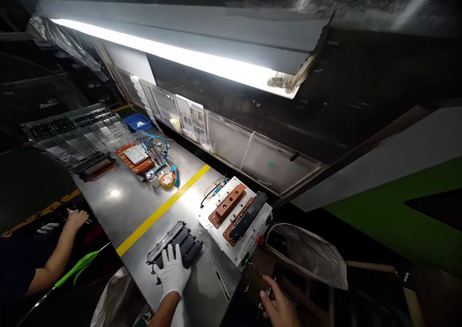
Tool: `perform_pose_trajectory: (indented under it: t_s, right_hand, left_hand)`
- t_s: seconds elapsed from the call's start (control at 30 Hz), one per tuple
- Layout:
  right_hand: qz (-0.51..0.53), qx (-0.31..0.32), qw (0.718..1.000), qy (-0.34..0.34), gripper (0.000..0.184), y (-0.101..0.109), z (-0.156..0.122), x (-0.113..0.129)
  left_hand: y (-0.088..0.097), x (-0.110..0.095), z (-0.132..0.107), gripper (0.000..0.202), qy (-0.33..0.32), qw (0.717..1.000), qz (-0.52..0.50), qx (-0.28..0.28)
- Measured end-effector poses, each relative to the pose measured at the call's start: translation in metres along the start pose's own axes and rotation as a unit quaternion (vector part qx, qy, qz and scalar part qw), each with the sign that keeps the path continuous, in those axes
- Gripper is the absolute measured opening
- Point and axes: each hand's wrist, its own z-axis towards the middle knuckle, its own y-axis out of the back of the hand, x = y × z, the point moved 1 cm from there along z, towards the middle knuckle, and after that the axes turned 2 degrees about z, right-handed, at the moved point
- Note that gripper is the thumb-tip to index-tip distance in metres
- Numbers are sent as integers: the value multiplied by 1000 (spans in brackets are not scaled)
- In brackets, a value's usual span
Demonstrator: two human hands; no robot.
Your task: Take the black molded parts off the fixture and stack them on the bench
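Observation:
My left hand [172, 274], in a white glove, lies on a group of long black plastic parts [180, 242] on the metal bench. Its fingers are spread over the near side of the parts. My right hand [277, 302] is bare and hovers past the bench's near right edge, fingers closed around a slim dark tool [271, 288] whose kind I cannot make out. Between the hands, a knife-like slim tool [221, 281] lies on the bench. Beyond it stands a white fixture [225, 250] with brown blocks [231, 204] and a long black part [249, 216] seated on it.
Yellow tape [164, 209] crosses the bench [133, 206]. Past it sit another brown fixture [135, 158], a tape roll [168, 178], a blue bin [137, 122] and stacked clear trays [79, 134]. A lined box [306, 250] is at right. A co-worker's hand [76, 219] shows at left.

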Motion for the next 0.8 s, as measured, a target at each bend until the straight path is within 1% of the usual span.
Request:
perform_pose_trajectory:
  t_s: [0.07, 0.2, 0.27, 0.37, 0.43, 0.5, 0.6, 0.67, 0.73, 0.8]
  right_hand:
    - [-15, 24, 1000, -3, 56, 1, 28, 7]
    - [-45, 9, 999, 25, 51, -4, 79, 27]
    - [-53, 13, 998, 41, 45, -10, 99, 40]
    - [-81, 21, 995, 52, 41, -18, 119, 60]
    - [-109, 26, 992, 52, 42, -21, 127, 72]
    - [-157, 15, 986, 51, 44, -24, 132, 80]
    - [-213, -10, 975, 61, 46, -26, 135, 85]
    - [-204, -20, 977, 67, 46, -28, 138, 83]
    - [-172, -25, 982, 73, 48, -29, 141, 80]
    - [-143, -35, 986, 76, 49, -29, 143, 73]
  left_hand:
    - [0, 7, 17, 80, 14, 1000, 15, -4]
    - [3, 26, 57, 78, 49, 998, 28, -19]
    - [6, 35, 74, 78, 60, 998, 20, -21]
    - [8, 42, 91, 75, 51, 998, 22, -25]
    - [8, 43, 97, 73, 47, 998, 21, -22]
    - [7, 43, 98, 71, 46, 999, 17, -24]
    - [8, 42, 98, 72, 38, 998, 21, -33]
    - [9, 42, 97, 75, 34, 999, 29, -20]
    - [13, 41, 95, 79, 22, 999, 32, -3]
    - [20, 37, 91, 84, 9, 1000, 1, -7]
